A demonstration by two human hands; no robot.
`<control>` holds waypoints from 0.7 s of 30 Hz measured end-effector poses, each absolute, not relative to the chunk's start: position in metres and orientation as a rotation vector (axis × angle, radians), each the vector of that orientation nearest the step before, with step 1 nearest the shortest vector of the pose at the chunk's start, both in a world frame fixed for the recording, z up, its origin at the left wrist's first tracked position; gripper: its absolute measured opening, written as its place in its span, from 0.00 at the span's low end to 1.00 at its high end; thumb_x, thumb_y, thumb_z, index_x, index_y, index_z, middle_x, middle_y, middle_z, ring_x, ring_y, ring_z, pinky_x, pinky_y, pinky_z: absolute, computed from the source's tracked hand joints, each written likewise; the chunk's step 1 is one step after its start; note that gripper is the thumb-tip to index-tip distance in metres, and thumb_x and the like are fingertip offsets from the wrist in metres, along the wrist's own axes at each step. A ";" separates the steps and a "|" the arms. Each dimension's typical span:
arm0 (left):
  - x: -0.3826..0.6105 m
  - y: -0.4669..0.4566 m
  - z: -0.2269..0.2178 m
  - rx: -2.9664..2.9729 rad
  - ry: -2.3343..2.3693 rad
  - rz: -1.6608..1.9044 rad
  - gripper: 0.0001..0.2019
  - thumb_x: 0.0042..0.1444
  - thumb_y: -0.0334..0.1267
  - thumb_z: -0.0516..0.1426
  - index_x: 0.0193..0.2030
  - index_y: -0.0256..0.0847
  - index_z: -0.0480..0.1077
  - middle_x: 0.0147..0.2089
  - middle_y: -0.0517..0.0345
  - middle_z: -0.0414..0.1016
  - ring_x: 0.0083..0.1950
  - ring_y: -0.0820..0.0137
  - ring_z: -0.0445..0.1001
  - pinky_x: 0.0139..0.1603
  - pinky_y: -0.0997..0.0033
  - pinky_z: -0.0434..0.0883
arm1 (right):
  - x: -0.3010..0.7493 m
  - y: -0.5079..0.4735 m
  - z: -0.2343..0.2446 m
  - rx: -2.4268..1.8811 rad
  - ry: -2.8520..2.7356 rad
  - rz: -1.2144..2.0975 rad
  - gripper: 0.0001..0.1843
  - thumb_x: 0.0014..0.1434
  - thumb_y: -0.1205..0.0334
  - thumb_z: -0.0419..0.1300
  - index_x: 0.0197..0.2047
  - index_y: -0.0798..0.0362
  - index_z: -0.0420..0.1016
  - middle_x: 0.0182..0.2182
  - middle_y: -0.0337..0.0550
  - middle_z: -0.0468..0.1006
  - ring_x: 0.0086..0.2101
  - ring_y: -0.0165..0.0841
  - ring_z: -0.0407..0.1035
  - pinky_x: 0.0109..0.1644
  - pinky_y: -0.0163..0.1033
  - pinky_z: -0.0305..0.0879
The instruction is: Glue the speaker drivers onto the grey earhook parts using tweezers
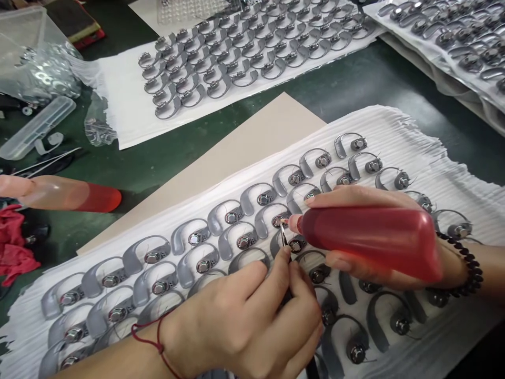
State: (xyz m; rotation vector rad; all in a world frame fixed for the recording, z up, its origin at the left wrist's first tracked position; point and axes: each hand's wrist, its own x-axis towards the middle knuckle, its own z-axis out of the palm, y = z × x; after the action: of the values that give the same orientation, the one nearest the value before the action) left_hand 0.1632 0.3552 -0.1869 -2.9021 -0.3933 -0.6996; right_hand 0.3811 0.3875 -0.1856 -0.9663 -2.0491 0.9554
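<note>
Rows of grey ear-hook earphone shells with round metal parts and thin wires lie on a white foam sheet (398, 126). My left hand (244, 310), with a red string at its wrist, pinches thin tweezers (284, 238) pointing away from me. Their tips meet one ear-hook shell (260, 221) at its round part. From the right, my right hand (363, 196) wraps around a soft bottle of red liquid (371, 239), tilted nearly level. The bottle's nozzle (294, 223) is right beside the tweezer tips; whether it touches the part I cannot tell. Both hands cover some shells.
A second bottle with red liquid (98, 198) lies at the left, near a red cloth (16, 245). Behind are a beige board (252, 142), a clear plastic case (43, 126) and another white sheet (126, 126) with shells. More shells lie on a stack (437, 68) at the back right.
</note>
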 end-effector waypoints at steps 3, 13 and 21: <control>0.163 0.355 -0.187 -2.907 -0.401 -0.690 0.09 0.54 0.41 0.58 0.34 0.37 0.73 0.36 0.55 0.72 0.40 0.61 0.75 0.22 0.70 0.63 | 0.381 0.387 -0.186 -0.961 -2.083 0.853 0.21 0.50 0.55 0.65 0.46 0.55 0.69 0.36 0.41 0.74 0.34 0.29 0.70 0.38 0.32 0.69; 0.164 0.356 -0.186 -2.898 -0.448 -0.712 0.08 0.53 0.40 0.59 0.34 0.37 0.72 0.37 0.55 0.72 0.41 0.60 0.75 0.22 0.70 0.64 | 0.380 0.384 -0.185 -0.988 -2.122 0.717 0.18 0.53 0.54 0.63 0.45 0.52 0.68 0.35 0.40 0.75 0.32 0.31 0.70 0.34 0.36 0.69; 0.163 0.356 -0.185 -2.924 -0.465 -0.682 0.07 0.53 0.40 0.59 0.34 0.38 0.72 0.36 0.56 0.73 0.42 0.59 0.75 0.22 0.69 0.65 | 0.381 0.385 -0.178 -1.028 -2.045 0.767 0.19 0.51 0.52 0.64 0.44 0.50 0.69 0.34 0.42 0.77 0.32 0.34 0.72 0.34 0.37 0.71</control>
State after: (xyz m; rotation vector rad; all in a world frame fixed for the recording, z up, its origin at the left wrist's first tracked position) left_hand 0.1629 0.3564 -0.1849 -2.9237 -0.4649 -0.6818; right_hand 0.3806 0.3848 -0.1785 -1.0284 -2.0452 0.7667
